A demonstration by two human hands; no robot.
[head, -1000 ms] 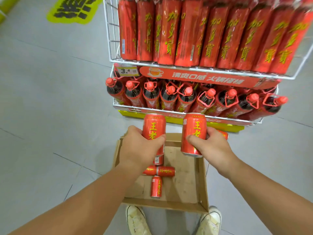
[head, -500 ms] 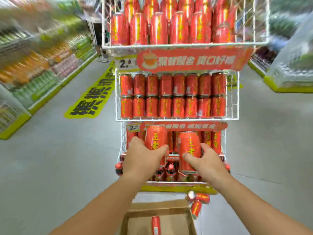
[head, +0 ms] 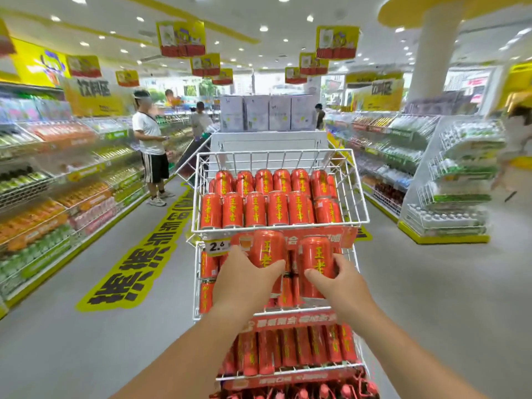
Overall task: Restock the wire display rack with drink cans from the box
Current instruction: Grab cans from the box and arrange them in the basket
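Observation:
My left hand (head: 244,279) grips a red drink can (head: 267,247) with yellow characters, held upright. My right hand (head: 338,279) grips a second red can (head: 316,260) beside it. Both cans are in front of the white wire display rack (head: 280,227), just below the front rim of its top basket. That top basket holds two rows of the same red cans (head: 270,207), with bare wire behind them. Lower tiers hold more red cans (head: 296,351). The box is out of view.
A person in a white shirt (head: 149,139) stands in the aisle at left by stocked shelves (head: 57,197). More shelving (head: 452,180) lines the right. A yellow floor sticker (head: 138,263) lies left of the rack. Grey floor surrounds the rack.
Both hands have lifted their cans from over the box up past the lower tiers to just under the top basket. The view has tilted upward and the box has dropped out of sight.

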